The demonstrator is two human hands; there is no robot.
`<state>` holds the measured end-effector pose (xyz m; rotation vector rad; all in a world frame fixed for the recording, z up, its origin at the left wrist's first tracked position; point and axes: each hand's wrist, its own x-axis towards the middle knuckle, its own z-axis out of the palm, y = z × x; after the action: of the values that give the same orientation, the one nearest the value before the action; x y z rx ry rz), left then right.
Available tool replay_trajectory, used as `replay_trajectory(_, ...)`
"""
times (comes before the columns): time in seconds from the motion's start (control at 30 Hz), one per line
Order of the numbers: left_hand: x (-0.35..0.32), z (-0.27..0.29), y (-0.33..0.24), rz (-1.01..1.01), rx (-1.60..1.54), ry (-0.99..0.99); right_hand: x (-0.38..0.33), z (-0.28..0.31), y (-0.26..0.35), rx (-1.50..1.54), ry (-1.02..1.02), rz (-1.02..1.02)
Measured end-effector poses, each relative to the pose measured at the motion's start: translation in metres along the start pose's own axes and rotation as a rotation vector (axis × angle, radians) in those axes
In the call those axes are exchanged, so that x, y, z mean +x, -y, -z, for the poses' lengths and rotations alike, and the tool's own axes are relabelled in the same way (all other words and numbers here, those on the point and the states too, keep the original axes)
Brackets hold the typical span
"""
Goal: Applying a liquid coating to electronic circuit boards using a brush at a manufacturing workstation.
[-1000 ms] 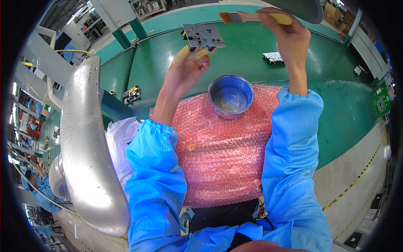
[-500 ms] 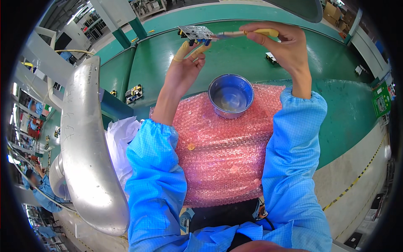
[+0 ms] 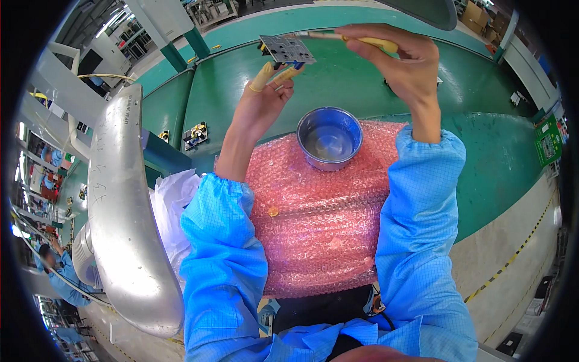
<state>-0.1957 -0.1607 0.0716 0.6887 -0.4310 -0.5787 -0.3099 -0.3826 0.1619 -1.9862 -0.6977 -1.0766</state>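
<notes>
My left hand, with yellow finger cots on its fingertips, grips a small circuit board from below. The board's pale, dotted side faces up, and dark and blue components hang under it. In my right hand is a thin-handled brush, held between thumb and fingers, with a yellow cot on a finger. The brush's tip reaches the board's far edge; whether it touches cannot be made out. Below both hands, a round metal bowl with clear liquid stands on pink bubble wrap.
A metal fume hood rises at my left, with crumpled white sheeting beside it. Another component board lies on the green bench left of the bowl. A green circuit board stands at the right edge.
The brush has moved up and slightly left, toward the board's far edge. In my left hand the board has tilted, showing more of its upper face.
</notes>
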Motion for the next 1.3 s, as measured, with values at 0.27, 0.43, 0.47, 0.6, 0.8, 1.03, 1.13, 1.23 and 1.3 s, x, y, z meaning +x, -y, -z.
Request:
replay_trajectory(0.27,-0.005,-0.007,0.0,-0.031,0.044,-0.003,-0.001,-0.018,-0.004,0.06,0.097,-0.085)
replay_trajectory(0.43,-0.001,0.003,0.002,-0.015,0.068,-0.033,-0.001,0.0,-0.005,0.108,0.041,-0.106)
replay_trajectory(0.47,0.0,0.005,0.003,0.004,0.073,-0.051,0.0,-0.002,-0.006,0.097,-0.033,-0.068)
replay_trajectory(0.6,0.002,0.005,0.007,0.001,0.141,-0.022,0.0,-0.016,-0.009,0.116,-0.026,-0.117)
replay_trajectory(0.8,-0.001,0.001,0.002,-0.033,0.096,-0.063,-0.003,-0.01,-0.008,0.178,0.133,-0.192)
replay_trajectory(1.03,0.001,0.007,0.004,0.021,0.104,-0.112,-0.005,0.003,-0.013,0.196,0.073,-0.243)
replay_trajectory(1.13,0.006,0.024,0.006,0.082,0.232,-0.161,-0.007,0.007,-0.022,0.17,0.014,-0.27)
replay_trajectory(1.23,0.007,0.047,0.019,0.202,0.526,-0.206,-0.01,0.007,-0.03,0.15,0.026,-0.311)
replay_trajectory(1.3,0.007,0.061,0.027,0.279,0.716,-0.235,-0.011,0.006,-0.033,0.142,0.038,-0.34)
